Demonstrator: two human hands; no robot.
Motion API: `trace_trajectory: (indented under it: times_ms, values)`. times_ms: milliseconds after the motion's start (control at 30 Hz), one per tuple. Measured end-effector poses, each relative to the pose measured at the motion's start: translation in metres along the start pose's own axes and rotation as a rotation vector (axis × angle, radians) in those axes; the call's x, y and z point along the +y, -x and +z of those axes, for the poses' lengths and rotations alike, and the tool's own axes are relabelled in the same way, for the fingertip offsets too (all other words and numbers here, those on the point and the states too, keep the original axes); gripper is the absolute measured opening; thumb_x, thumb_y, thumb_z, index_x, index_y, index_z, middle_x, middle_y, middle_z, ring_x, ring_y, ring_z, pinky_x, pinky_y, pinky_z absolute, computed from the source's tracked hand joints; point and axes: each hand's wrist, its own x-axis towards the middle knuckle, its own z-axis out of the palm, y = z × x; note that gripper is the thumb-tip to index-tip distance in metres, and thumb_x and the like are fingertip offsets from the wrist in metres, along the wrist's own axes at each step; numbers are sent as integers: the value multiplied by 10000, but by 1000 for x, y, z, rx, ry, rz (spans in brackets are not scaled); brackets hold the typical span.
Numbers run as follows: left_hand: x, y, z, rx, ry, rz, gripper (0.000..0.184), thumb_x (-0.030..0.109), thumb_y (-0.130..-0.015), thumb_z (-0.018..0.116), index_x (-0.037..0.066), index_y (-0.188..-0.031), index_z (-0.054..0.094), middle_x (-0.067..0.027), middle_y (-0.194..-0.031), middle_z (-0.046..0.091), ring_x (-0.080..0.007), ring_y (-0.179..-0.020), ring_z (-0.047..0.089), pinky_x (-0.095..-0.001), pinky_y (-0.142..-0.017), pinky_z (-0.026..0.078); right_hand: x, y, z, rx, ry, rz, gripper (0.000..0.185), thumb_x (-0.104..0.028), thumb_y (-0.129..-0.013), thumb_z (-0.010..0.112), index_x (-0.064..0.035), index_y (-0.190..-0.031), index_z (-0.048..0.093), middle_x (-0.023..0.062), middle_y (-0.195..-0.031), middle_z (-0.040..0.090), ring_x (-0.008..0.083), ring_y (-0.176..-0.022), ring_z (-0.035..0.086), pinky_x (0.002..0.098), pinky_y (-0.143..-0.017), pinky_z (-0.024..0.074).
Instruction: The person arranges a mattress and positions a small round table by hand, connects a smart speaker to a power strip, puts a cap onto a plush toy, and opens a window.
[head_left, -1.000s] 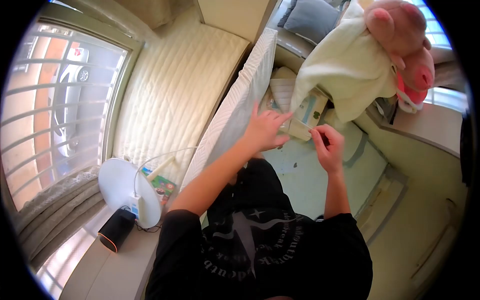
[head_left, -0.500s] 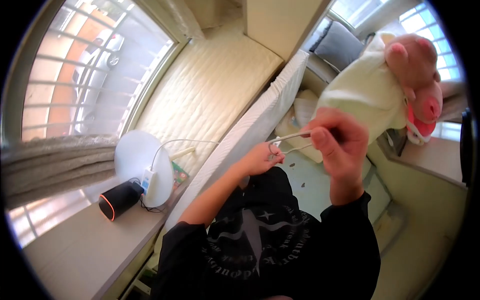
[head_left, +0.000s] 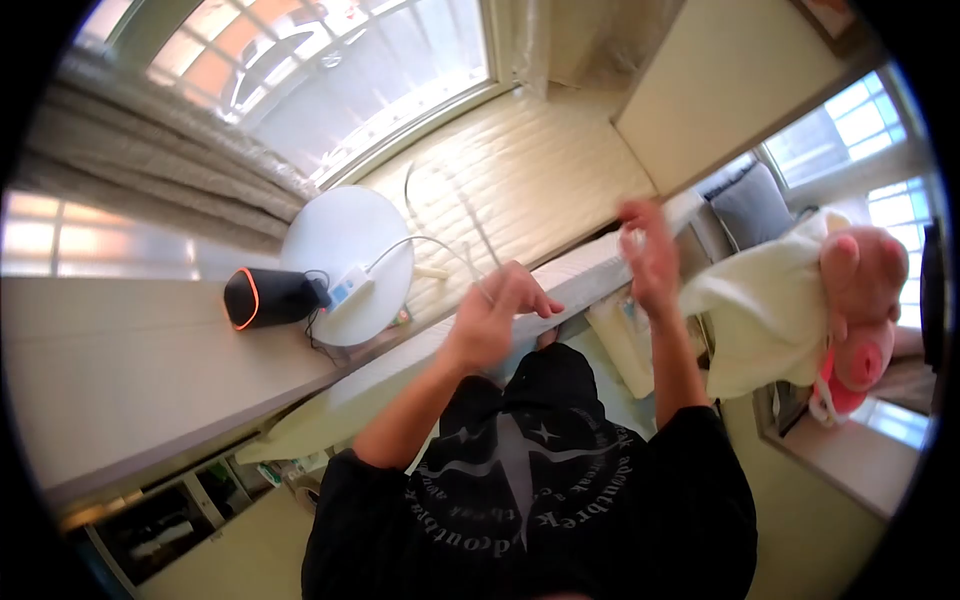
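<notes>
A white cable (head_left: 425,240) runs from the power strip (head_left: 349,289) to my left hand (head_left: 497,313), which is closed on it with the fingers curled. A blurred grey-white length of the cable (head_left: 470,212) loops over the mattress beyond this hand. My right hand (head_left: 650,258) is raised to the right, smeared by motion. Its fingers look apart, and I see nothing in them. The power strip lies on a round white tabletop (head_left: 385,215), beside a black speaker (head_left: 265,298) with a glowing orange ring.
A long desk (head_left: 130,370) stands at the left, with open shelves (head_left: 165,520) below it. Ahead are a cream mattress (head_left: 540,150), a white padded edge (head_left: 590,275) and a barred window (head_left: 350,80). A pink plush toy (head_left: 862,300) and cream cushion (head_left: 755,315) sit at the right.
The view has turned. My right hand has moved up and away from the cable it held between both hands. A length of cable now swings out over the mattress.
</notes>
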Motion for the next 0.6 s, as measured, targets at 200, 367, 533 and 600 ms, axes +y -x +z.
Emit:
trace_trajectory:
  times_ms: [200, 367, 533, 600]
  values:
    - [55, 21, -42, 227, -5, 204, 441, 405, -1125, 355, 32, -927, 482, -146, -884, 652, -349, -998, 725, -456, -935, 573, 23, 42, 98, -568, 130, -18, 852, -252, -814, 827, -47, -1535, 422, 173, -1523, 461, 355, -1424, 413, 442, -1196, 336]
    - [87, 49, -58, 371, 50, 316, 436, 399, -1128, 342, 41, -919, 474, -139, -911, 643, -366, -984, 725, -503, -964, 578, 36, 42, 171, -537, 106, 31, 1009, -233, -779, 862, -83, -1604, 302, 166, -1607, 344, 349, -1432, 417, 437, -1151, 409]
    - [106, 81, -65, 438, 68, 393, 433, 410, -1125, 349, 56, -903, 461, -128, -896, 637, -371, -993, 731, -458, -906, 593, 46, 16, 222, -687, 143, 5, 965, -155, -761, 855, -116, -1585, 354, 157, -1586, 378, 346, -1325, 540, 434, -1026, 521]
    - [106, 95, -70, 455, 45, 423, 433, 417, -1124, 354, 61, -902, 461, -125, -891, 636, -367, -1005, 731, -443, -882, 595, 57, 11, 244, -728, 118, -87, 853, -128, -762, 831, -85, -1521, 443, 177, -1475, 501, 359, -1247, 583, 436, -1000, 522]
